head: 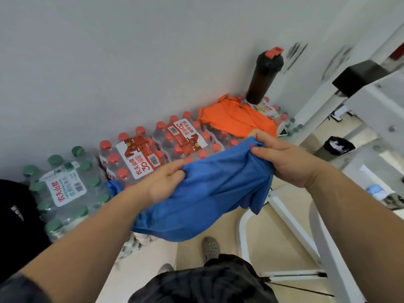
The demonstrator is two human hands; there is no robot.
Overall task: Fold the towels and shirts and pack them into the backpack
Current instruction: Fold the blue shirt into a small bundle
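Forearms reach forward; left hand (166, 182) and right hand (290, 160), fingers pinching bunched blue shirt (207, 200) mid-air above bottle packs (140, 158). Orange shirt (236, 121) lies on packs. Black mass far left, possibly backpack (13, 215). Risk: bunched cloth folds crooked, hem snags caps.

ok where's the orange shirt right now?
Head view, right of centre: the orange shirt lies on the red-capped water bottle packs, beside the dark tumbler, just beyond the right hand gripping the blue shirt.
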